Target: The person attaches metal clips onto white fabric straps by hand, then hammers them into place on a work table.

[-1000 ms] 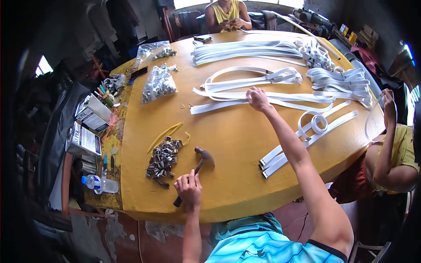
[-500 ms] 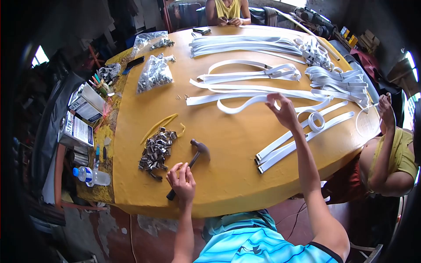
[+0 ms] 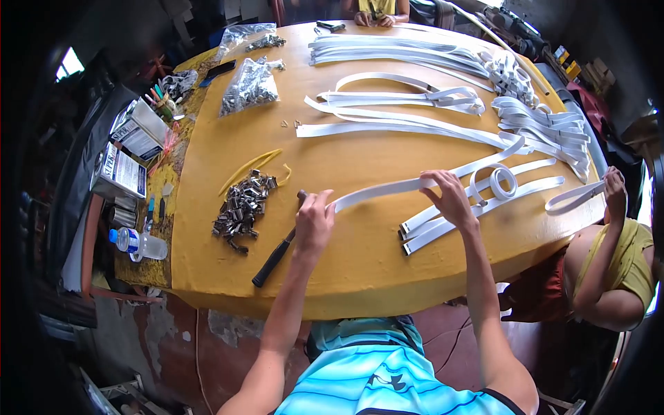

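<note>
A white webbing strap (image 3: pixel 379 191) stretches between my two hands above the table. My left hand (image 3: pixel 315 218) is closed on its left end, over the hammer (image 3: pixel 272 261), whose head is mostly hidden. My right hand (image 3: pixel 448 197) pinches the strap further right, and the rest of it runs toward the back right. Left of the hammer lies a pile of metal clips (image 3: pixel 242 207) beside a yellow cord (image 3: pixel 245 169). Just beyond my right hand are straps with metal ends (image 3: pixel 453 225) and a coiled strap (image 3: pixel 503 183).
More white straps (image 3: pixel 394 55) lie across the back of the yellow table (image 3: pixel 214 273). Bags of metal parts (image 3: pixel 249 86) stand back left, tins (image 3: pixel 123 169) and a bottle (image 3: pixel 142 244) at the left edge. A co-worker (image 3: pixel 612 270) at right holds a strap; another (image 3: pixel 377 14) sits opposite.
My left hand has moved right and up from the hammer handle and taken the strap's end. My right hand has drawn the strap lower, toward me. The view has shifted slightly.
</note>
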Action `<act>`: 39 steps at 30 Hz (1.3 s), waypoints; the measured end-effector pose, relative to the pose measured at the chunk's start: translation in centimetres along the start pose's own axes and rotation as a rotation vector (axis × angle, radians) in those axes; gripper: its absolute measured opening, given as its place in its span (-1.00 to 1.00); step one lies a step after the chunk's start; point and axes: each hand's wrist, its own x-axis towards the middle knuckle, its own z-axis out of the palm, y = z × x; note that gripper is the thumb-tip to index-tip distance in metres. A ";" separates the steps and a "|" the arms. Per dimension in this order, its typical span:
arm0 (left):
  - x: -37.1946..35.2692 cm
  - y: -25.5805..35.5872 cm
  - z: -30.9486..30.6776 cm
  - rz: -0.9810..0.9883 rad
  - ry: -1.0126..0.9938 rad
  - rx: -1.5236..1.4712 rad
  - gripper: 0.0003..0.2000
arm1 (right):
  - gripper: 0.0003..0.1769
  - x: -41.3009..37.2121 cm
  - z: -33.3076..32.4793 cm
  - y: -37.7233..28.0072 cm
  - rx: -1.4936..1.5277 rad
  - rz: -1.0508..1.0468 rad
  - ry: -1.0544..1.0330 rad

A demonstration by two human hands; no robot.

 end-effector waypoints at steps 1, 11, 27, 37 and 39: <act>-0.5 0.2 -0.5 0.003 -0.010 0.003 -0.70 | -0.68 0.0 -0.2 0.3 -0.021 0.008 0.008; -4.9 0.1 -2.2 -0.479 -0.188 -0.846 -0.74 | -0.64 -0.4 4.8 -8.6 0.286 -0.097 -0.148; 5.8 -10.9 -6.6 0.080 -0.016 0.541 -0.70 | -0.84 -3.7 10.3 -13.3 0.662 -0.022 -0.174; -0.4 -1.8 -7.9 0.091 -0.003 -0.057 -0.72 | -0.83 -2.4 9.3 -14.0 0.744 0.209 0.052; -3.0 0.6 -7.8 0.043 -0.033 -0.174 -0.68 | -0.81 -1.6 8.6 -14.1 0.654 0.181 0.007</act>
